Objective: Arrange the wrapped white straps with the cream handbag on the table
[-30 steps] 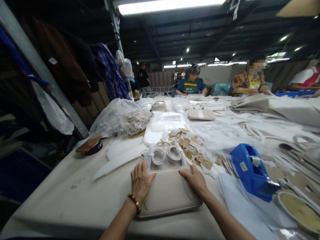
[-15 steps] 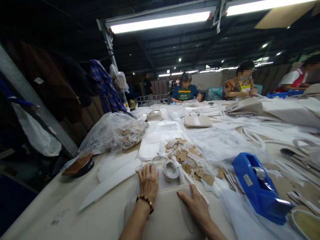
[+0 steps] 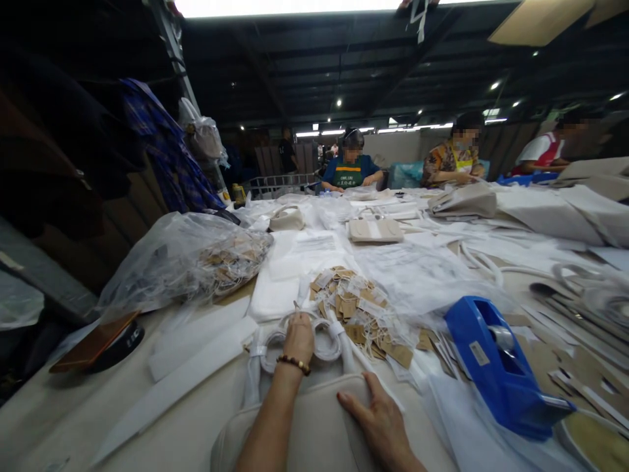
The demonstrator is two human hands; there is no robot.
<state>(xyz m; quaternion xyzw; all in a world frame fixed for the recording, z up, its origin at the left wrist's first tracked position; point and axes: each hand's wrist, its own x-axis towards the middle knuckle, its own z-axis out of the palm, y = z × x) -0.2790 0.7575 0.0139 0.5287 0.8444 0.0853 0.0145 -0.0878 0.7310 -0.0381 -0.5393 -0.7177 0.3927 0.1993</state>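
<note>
A beige handbag (image 3: 314, 426) lies in front of me, its lower part cut off by the frame edge. My right hand (image 3: 378, 419) rests on the bag's right side, thumb and fingers spread. Beyond the bag's top edge, my left hand (image 3: 299, 341) has its fingers curled at the handle area; what is in them is hidden. On either side of it sit a coiled pale strap (image 3: 326, 342) and a second, partly covered coil (image 3: 273, 351). White wrapping (image 3: 252, 373) covers a handle part on the left. A pile of brown tags (image 3: 351, 305) with strings lies just beyond.
A blue tape dispenser (image 3: 501, 367) stands at right, near a round container (image 3: 594, 440). At left are a clear plastic bag of tags (image 3: 196, 255), white sheets (image 3: 181, 373) and a brown-and-black object (image 3: 103, 344). Another beige bag (image 3: 376, 231) lies farther back. Co-workers sit across the table.
The view has tilted down and turned slightly right. My left hand has moved inward between the coils, uncovering the left coil and its wrapped handle part. My right hand stays on the handbag.
</note>
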